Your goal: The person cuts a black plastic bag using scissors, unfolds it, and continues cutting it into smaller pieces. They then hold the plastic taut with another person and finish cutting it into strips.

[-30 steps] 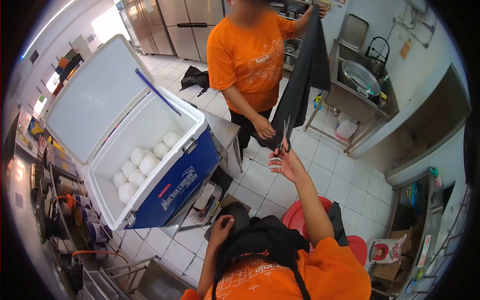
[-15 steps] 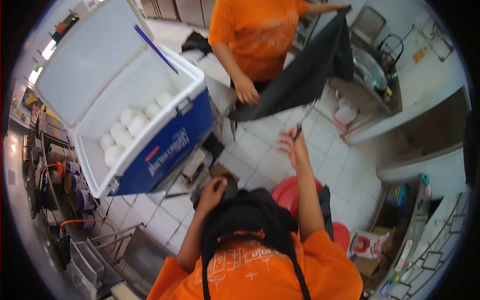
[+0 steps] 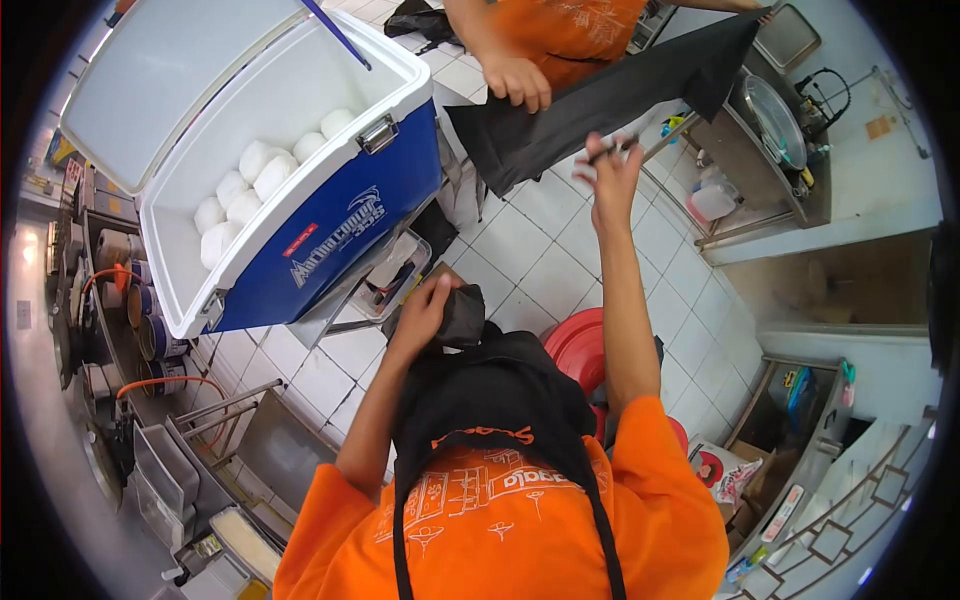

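My left hand (image 3: 422,312) is closed on a folded bundle of black material (image 3: 464,318) just in front of my apron. Stretched forward, my right hand (image 3: 612,190) has a pair of scissors (image 3: 612,150) in its fingers; the dark handle shows, while the blades are hard to see against the black sheet. That black sheet (image 3: 610,115) hangs right beyond my fingertips, stretched between a co-worker's two hands. One hand of the co-worker (image 3: 518,82) grips its near left part, the other its far right corner.
On the left stands an open blue and white cooler (image 3: 330,240) with several white round bundles (image 3: 257,170) inside. A red stool (image 3: 578,350) is beside my right arm. A metal sink counter (image 3: 765,180) is at the right, shelving with cans (image 3: 160,335) at the left.
My right hand and the scissors have moved up to the sheet. The co-worker has brought the sheet into a flatter, more level stretch. My left hand has risen slightly with the black bundle.
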The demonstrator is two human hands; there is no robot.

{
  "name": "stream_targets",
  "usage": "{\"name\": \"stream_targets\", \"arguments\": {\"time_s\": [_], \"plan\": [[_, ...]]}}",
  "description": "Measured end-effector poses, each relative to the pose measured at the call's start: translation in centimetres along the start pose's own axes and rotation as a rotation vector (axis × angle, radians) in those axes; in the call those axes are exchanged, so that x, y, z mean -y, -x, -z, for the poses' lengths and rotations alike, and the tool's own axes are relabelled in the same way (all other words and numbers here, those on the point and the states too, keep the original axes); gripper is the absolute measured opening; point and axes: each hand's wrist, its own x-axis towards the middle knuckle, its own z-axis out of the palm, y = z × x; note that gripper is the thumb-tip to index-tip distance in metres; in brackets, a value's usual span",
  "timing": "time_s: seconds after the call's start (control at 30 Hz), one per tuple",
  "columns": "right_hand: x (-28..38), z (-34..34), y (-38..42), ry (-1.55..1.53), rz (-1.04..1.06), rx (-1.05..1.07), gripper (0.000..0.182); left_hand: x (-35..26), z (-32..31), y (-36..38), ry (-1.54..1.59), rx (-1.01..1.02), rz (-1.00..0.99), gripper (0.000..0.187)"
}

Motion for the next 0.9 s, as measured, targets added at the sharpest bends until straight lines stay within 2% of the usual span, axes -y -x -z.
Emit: {"name": "stream_targets", "arguments": {"time_s": [0.07,0.1,0.13,0.17,0.2,0.23,0.27,0.3,0.33,0.4,0.47,0.5,0.53,0.57,0.6,0.63,0.7,0.73,0.8,0.87,0.9], "plan": [[0.9,-2.3,-4.9,0.029,0.256,-0.009,0.043,-1.6,0.1,-3.1,-0.057,0.056,-0.140,0.043],[2.1,-2.9,-7.2,0.055,0.353,-0.015,0.040,-3.2,0.1,-3.7,-0.059,0.050,-0.144,0.043],[3.7,-3.4,-9.0,0.049,0.359,-0.010,0.040,-5.7,0.2,-4.1,-0.059,0.053,-0.069,0.047],[5.5,-3.7,-10.7,0.259,0.395,-0.002,0.038,-7.3,0.1,-4.9,-0.056,0.056,0.006,0.055],[6.6,-3.5,-12.1,0.475,0.425,0.009,0.036,-7.8,-0.2,-6.3,-0.047,0.051,0.005,0.055],[6.6,-2.8,-13.8,0.483,0.426,0.021,0.036,-8.1,-0.6,-7.8,-0.030,0.028,-0.056,0.064],[6.6,-2.1,-15.3,0.639,0.337,0.099,0.035,-8.4,-1.1,-9.2,-0.009,0.004,-0.115,0.074],[6.5,-1.4,-16.5,0.794,0.252,0.177,0.034,-8.7,-1.7,-10.9,0.008,-0.006,-0.116,0.074],[6.0,-0.5,-16.9,0.803,0.269,0.193,0.034,-9.0,-2.4,-12.8,0.002,0.022,-0.067,0.074],[4.5,1.4,-16.8,0.908,0.519,0.139,0.038,-9.2,-3.8,-15.4,0.011,0.036,-0.031,0.074],[4.7,2.7,-15.0,0.609,0.367,0.095,0.034,-9.1,-5.5,-17.0,0.087,0.106,-0.018,0.080],[5.2,3.2,-13.9,0.611,0.374,0.092,0.034,-9.6,-6.7,-16.5,0.065,-0.013,-0.180,0.070],[5.5,3.7,-12.4,0.483,0.363,0.050,0.032,-9.8,-7.2,-16.7,0.064,-0.003,-0.181,0.070],[5.8,4.2,-11.0,0.353,0.351,-0.001,0.030,-10.0,-7.8,-17.1,0.058,0.062,-0.170,0.056],[6.2,4.7,-10.0,0.355,0.351,-0.026,0.030,-10.3,-8.4,-17.3,0.049,0.133,-0.159,0.044],[6.5,5.5,-9.0,0.314,0.360,-0.048,0.029,-10.3,-9.0,-17.2,0.035,0.060,-0.235,0.031],[7.6,7.6,-7.6,0.305,0.372,-0.069,0.030,-11.0,-9.5,-15.2,0.037,-0.039,-0.335,0.032],[8.3,8.9,-7.1,0.304,0.388,-0.103,0.030,-11.6,-9.3,-13.5,0.023,-0.031,-0.374,0.033],[9.3,11.3,-6.3,0.462,0.336,-0.037,0.030,-14.2,-8.1,-8.8,-0.050,0.012,-0.415,0.036],[9.2,13.3,-7.1,0.522,0.381,-0.031,0.032,-13.6,-8.6,-6.0,0.018,0.050,-0.470,0.028],[9.3,14.0,-8.0,0.692,0.438,0.041,0.033,-14.6,-8.5,-4.2,0.078,0.062,-0.472,0.024]]}}
